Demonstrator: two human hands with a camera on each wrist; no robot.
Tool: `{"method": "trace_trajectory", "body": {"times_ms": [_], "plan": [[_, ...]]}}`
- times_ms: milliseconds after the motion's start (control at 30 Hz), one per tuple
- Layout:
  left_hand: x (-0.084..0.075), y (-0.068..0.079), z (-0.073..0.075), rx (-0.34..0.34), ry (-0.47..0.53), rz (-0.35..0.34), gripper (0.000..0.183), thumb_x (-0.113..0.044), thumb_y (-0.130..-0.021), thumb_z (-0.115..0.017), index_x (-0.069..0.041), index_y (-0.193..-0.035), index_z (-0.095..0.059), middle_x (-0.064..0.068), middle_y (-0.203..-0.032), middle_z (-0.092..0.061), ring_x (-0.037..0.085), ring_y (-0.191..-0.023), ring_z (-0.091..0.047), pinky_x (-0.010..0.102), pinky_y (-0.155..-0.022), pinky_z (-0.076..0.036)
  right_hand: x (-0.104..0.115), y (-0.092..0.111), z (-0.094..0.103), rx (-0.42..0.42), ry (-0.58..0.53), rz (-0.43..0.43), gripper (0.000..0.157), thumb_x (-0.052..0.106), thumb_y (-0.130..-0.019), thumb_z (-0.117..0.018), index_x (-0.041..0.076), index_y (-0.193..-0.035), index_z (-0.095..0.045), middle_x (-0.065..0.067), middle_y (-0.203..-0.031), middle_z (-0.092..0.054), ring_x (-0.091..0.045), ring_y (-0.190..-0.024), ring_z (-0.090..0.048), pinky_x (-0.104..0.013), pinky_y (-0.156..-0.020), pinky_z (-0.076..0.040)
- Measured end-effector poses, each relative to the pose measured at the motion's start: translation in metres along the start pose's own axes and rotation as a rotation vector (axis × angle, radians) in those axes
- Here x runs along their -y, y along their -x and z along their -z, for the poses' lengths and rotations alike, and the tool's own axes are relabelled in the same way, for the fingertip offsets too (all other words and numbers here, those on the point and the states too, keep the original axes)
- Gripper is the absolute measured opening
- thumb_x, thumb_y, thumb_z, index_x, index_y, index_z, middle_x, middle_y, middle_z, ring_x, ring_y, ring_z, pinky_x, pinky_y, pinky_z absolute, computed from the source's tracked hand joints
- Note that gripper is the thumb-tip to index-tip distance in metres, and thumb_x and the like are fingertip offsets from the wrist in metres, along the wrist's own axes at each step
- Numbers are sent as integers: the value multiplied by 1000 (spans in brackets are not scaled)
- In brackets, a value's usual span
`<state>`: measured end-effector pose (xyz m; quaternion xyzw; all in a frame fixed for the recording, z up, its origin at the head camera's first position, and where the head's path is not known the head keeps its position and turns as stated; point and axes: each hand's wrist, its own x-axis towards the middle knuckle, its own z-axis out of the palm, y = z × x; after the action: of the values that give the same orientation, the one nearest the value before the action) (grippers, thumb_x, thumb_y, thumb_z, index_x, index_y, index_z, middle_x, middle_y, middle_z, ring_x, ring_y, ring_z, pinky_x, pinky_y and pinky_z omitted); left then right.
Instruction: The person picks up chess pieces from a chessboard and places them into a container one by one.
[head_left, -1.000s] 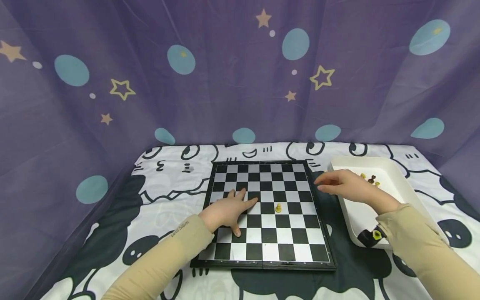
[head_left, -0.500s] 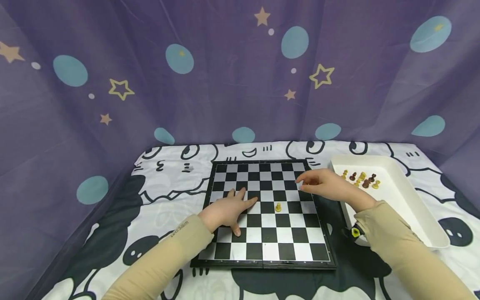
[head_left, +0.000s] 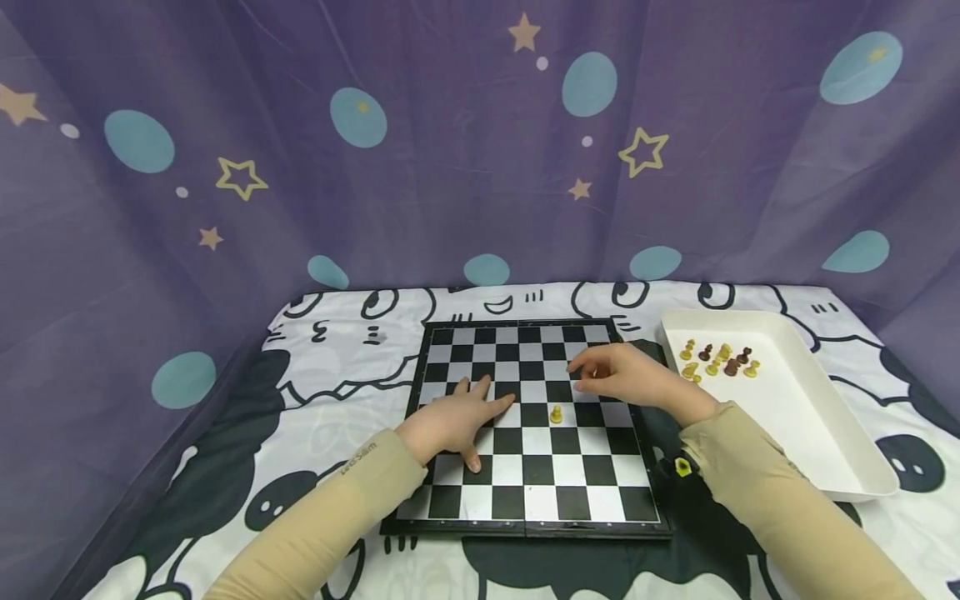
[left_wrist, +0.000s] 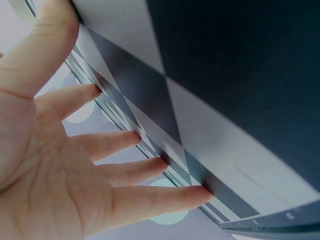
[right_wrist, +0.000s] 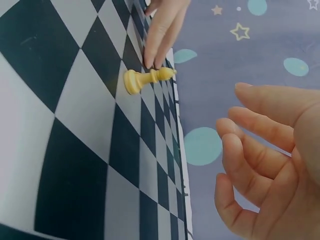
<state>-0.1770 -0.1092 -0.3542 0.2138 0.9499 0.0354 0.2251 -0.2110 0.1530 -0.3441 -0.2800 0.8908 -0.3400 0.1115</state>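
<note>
A black-and-white chessboard (head_left: 538, 471) lies flat on the patterned cloth. One yellow bishop (right_wrist: 145, 78) stands upright on it, right of the middle. My left hand (head_left: 450, 423) rests on the board's left side with fingers spread; the left wrist view shows its fingertips (left_wrist: 202, 193) on the squares. Over the board's right side is my right hand (head_left: 630, 379), behind and to the right of the bishop. Its fingers are loosely bent, the thumb apart from them, with nothing between them in the right wrist view.
Right of the board sits a white tray (head_left: 862, 479). Several yellow and dark brown chess pieces (head_left: 731, 367) lie toward its back left. A purple curtain (head_left: 450, 167) with stars and blue spots hangs behind the cloth (head_left: 337, 425).
My right hand has moved left from the tray's edge to over the board, near the bishop. More pieces in the tray now show. The left hand and the bishop have stayed put.
</note>
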Motion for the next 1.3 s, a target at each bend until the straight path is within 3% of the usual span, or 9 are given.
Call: {"method": "trace_trajectory", "body": {"times_ms": [733,967,1300], "plan": [[-1,0,-1,6,-17,13,105,-26,-59,-86,-26,-149,-32,15,-157,-16,44,-141,-17,62,-100,-36,2,-13,-28,194,9,18,30,13,-85,-69,1,-113,-65,3,-79,-64,-8,-73,-60,-24,-62,-49],[0,0,0,2,-14,2,105,-26,-60,-87,-26,-149,-32,15,-158,-16,45,-141,-17,62,-100,-36,5,-14,-30,212,21,64,20,8,-85,-68,3,-104,-68,4,-73,-60,-5,-61,-50,-22,-57,-43],[0,2,2,5,-1,4,104,-24,-60,-87,-25,-149,-32,16,-158,-16,45,-142,-16,63,-100,-34,9,-15,-33,195,56,84,9,3,-85,-65,7,-91,-70,6,-71,-61,-4,-61,-50,-20,-56,-45]]}}
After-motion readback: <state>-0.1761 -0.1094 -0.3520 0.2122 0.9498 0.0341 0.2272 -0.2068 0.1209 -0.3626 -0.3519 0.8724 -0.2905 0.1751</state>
